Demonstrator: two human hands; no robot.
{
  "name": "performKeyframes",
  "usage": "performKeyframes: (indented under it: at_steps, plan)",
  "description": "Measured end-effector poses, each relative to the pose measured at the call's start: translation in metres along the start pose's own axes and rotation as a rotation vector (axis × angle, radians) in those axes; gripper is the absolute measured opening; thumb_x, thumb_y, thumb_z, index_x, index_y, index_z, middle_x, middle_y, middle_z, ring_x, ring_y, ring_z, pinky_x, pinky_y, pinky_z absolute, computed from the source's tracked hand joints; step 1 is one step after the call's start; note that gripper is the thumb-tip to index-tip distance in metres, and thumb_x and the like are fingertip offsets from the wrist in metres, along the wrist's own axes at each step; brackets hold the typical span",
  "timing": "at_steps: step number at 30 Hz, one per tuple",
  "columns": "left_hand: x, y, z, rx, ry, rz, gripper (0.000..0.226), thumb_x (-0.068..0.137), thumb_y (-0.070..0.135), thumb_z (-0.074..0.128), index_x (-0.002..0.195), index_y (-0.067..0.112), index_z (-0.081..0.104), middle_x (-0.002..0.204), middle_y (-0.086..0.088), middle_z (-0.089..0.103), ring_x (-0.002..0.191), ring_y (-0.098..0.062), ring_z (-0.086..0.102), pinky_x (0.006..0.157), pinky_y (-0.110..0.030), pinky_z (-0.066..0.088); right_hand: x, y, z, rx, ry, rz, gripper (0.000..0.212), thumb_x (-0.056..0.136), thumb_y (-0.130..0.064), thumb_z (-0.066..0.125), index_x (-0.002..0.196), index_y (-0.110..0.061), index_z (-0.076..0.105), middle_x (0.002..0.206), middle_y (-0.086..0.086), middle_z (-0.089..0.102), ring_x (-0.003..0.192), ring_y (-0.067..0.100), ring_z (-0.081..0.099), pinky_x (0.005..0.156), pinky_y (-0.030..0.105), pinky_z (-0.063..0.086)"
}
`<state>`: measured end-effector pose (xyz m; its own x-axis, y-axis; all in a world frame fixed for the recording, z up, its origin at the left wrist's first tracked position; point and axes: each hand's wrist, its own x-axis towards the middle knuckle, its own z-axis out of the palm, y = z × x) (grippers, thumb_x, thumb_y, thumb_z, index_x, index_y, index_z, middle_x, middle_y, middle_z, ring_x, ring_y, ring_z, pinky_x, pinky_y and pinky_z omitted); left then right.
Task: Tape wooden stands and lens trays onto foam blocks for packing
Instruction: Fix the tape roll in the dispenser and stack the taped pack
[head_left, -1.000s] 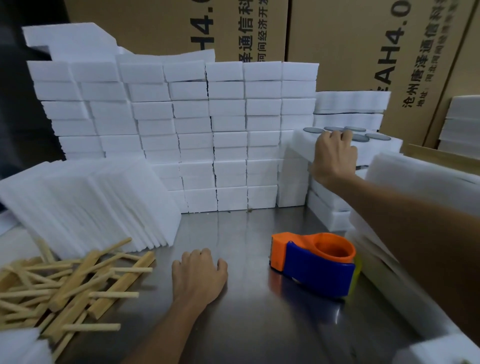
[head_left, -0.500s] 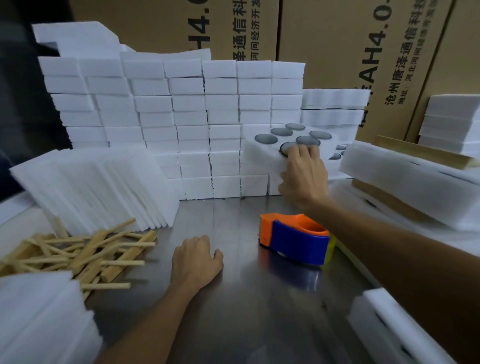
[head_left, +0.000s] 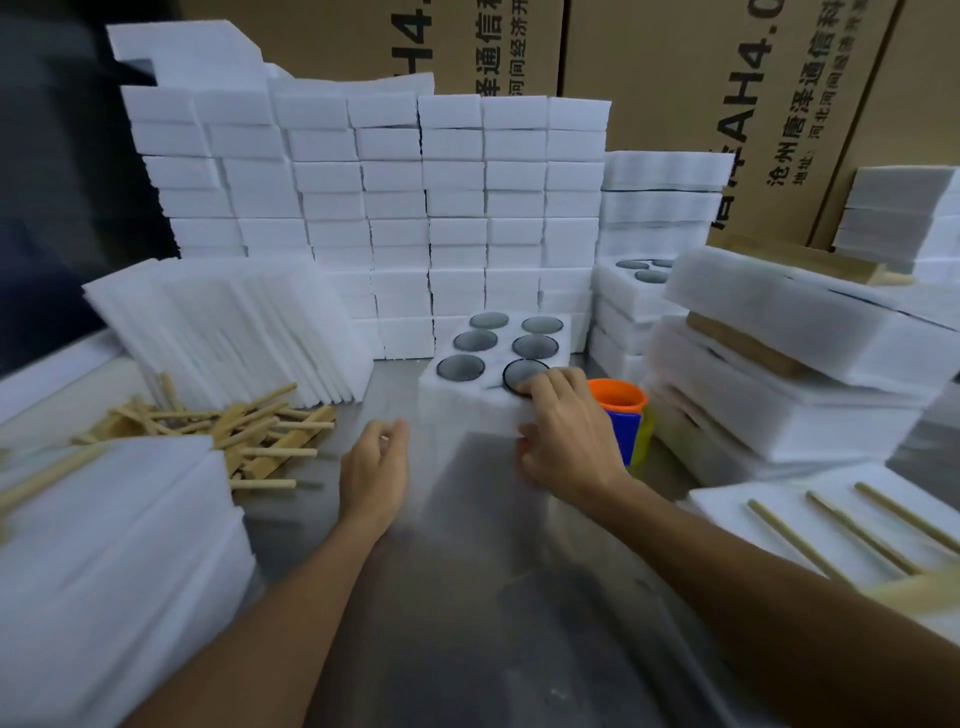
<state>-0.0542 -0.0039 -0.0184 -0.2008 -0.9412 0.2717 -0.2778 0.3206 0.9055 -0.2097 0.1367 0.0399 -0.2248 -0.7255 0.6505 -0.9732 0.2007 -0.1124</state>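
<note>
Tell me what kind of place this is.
Probably a packing station in a small factory or warehouse: stacked white foam blocks, printed cardboard cartons behind, and a tape dispenser on a steel table.

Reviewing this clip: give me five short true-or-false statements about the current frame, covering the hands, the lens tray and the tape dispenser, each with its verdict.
1. The right hand grips the lens tray. True.
2. The lens tray shows four lenses. False: six round lenses sit in it, in two columns of three.
3. The left hand holds a wooden stick. False: it holds nothing and is apart from the wooden sticks, which lie in a pile to its left.
4. The tape dispenser stands to the right of the right hand. True.
5. The tape dispenser is green and yellow. False: it is orange on top and blue below.
</note>
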Motion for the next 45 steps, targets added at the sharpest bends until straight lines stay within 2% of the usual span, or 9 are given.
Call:
performKeyframes:
  at_steps: [5,12,17,22,27,30,35,39,45]
  plan:
    - [-0.007,0.006,-0.006,-0.247,0.065,-0.044,0.051,0.089,0.057,0.043,0.082,0.01,0.06,0.074,-0.004,0.063,0.067,-0.021,0.057,0.059,-0.03,0.045,-0.017,-0.003,0.002,0.015,-0.015,-0.049,0.041,0.065,0.002,0.073,0.104,-0.005,0.062,0.105,0.01,0.06,0.105,0.032,0.051,0.061,0.032,0.033]
    - [-0.008,0.008,-0.013,-0.381,0.053,-0.076,0.071,0.074,0.07,0.05,0.089,0.002,0.06,0.093,-0.021,0.066,0.092,-0.038,0.062,0.088,-0.053,0.049,-0.033,-0.013,0.01,0.144,-0.046,-0.137,0.037,0.073,0.001,0.074,0.107,-0.006,0.062,0.11,0.007,0.059,0.109,0.024,0.049,0.071,0.038,0.05]
    - [-0.008,0.011,-0.017,-0.442,0.009,-0.125,0.043,0.065,0.053,0.063,0.09,0.019,0.071,0.103,-0.013,0.07,0.104,-0.035,0.063,0.098,-0.056,0.047,-0.046,-0.006,0.02,0.43,-0.097,-0.112,0.031,0.07,-0.003,0.069,0.099,-0.002,0.06,0.101,0.01,0.055,0.099,0.025,0.048,0.084,0.033,0.044]
    - [-0.007,0.011,-0.016,-0.389,-0.067,-0.145,0.044,0.064,0.035,0.064,0.104,0.017,0.071,0.107,-0.006,0.071,0.105,-0.026,0.064,0.1,-0.052,0.048,-0.039,-0.012,0.036,0.844,0.09,0.291,0.024,0.077,-0.028,0.063,0.074,-0.005,0.067,0.087,0.004,0.061,0.089,0.022,0.057,0.08,0.033,0.045]
    - [-0.005,0.012,-0.015,-0.423,-0.141,-0.163,0.059,0.06,0.025,0.06,0.116,0.012,0.068,0.114,-0.009,0.071,0.11,-0.031,0.065,0.099,-0.053,0.049,-0.023,-0.004,0.049,1.254,-0.051,0.742,0.046,0.085,-0.032,0.067,0.128,-0.018,0.066,0.126,0.003,0.066,0.116,0.02,0.062,0.102,0.037,0.047]
    - [-0.004,0.011,-0.015,-0.436,-0.141,-0.164,0.054,0.059,0.023,0.059,0.112,0.013,0.07,0.106,-0.008,0.074,0.104,-0.03,0.067,0.095,-0.051,0.051,-0.019,0.006,0.049,1.402,-0.056,0.829,0.03,0.08,-0.03,0.066,0.104,-0.015,0.077,0.101,0.009,0.077,0.094,0.026,0.073,0.079,0.037,0.059]
    - [-0.006,0.011,-0.02,-0.49,-0.003,-0.222,0.047,0.068,0.026,0.059,0.111,0.012,0.069,0.093,-0.01,0.071,0.082,-0.023,0.065,0.074,-0.035,0.052,-0.018,0.013,0.052,1.259,0.021,0.922,0.017,0.09,-0.012,0.061,0.08,-0.008,0.073,0.071,0.002,0.074,0.064,0.017,0.067,0.056,0.024,0.053]
    - [-0.006,0.01,-0.022,-0.462,0.003,-0.22,0.015,0.082,0.017,0.065,0.095,0.021,0.071,0.097,-0.008,0.071,0.089,-0.023,0.064,0.087,-0.041,0.052,-0.02,0.007,0.055,1.031,-0.002,0.784,0.019,0.091,-0.025,0.065,0.075,-0.017,0.072,0.072,-0.004,0.071,0.074,0.014,0.065,0.072,0.033,0.055]
    - [-0.005,0.013,-0.021,-0.5,-0.115,-0.189,0.033,0.066,0.017,0.06,0.094,0.011,0.076,0.099,-0.016,0.074,0.095,-0.034,0.068,0.086,-0.049,0.054,-0.013,0.006,0.055,1.018,-0.096,0.726,0.015,0.092,-0.029,0.066,0.103,-0.024,0.076,0.095,-0.006,0.076,0.096,0.015,0.07,0.094,0.043,0.056]
